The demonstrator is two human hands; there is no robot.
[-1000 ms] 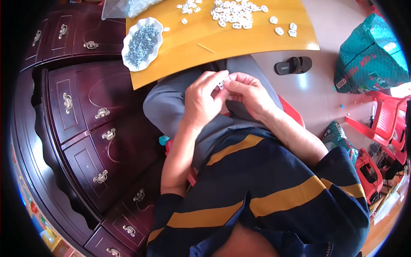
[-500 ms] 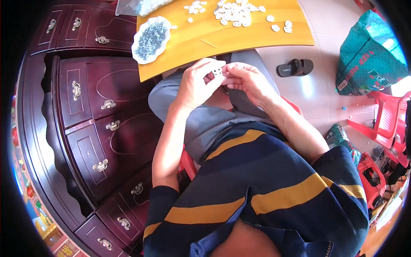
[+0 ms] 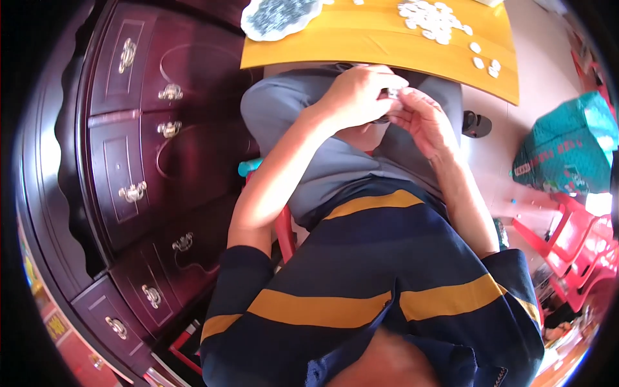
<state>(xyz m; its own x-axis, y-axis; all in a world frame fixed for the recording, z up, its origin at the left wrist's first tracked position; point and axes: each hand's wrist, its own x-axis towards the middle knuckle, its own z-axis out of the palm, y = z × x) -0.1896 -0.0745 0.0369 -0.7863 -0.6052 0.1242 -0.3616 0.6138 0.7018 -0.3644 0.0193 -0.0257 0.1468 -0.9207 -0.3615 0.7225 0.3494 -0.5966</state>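
Holding one small white piece (image 3: 392, 93) above your lap (image 3: 309, 171), likely light, stiff and best taken by its edges, your left hand (image 3: 356, 95) pinches nearly closed, your right hand (image 3: 427, 124) curls beside it, grip too blurred to tell; beyond: yellow table (image 3: 464, 68), white pile (image 3: 433, 24).

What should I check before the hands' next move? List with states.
1. White piece in left hand: ok.
2. Right hand close to that piece: ok.
3. Piece's facing side readable: cannot tell, fingers and blur hide it.
4. Bowl of small metal bits on table: ok.
5. Whole bowl in view: not ok, picture's top edge cuts it.
6. Heap of white pieces on table: ok.
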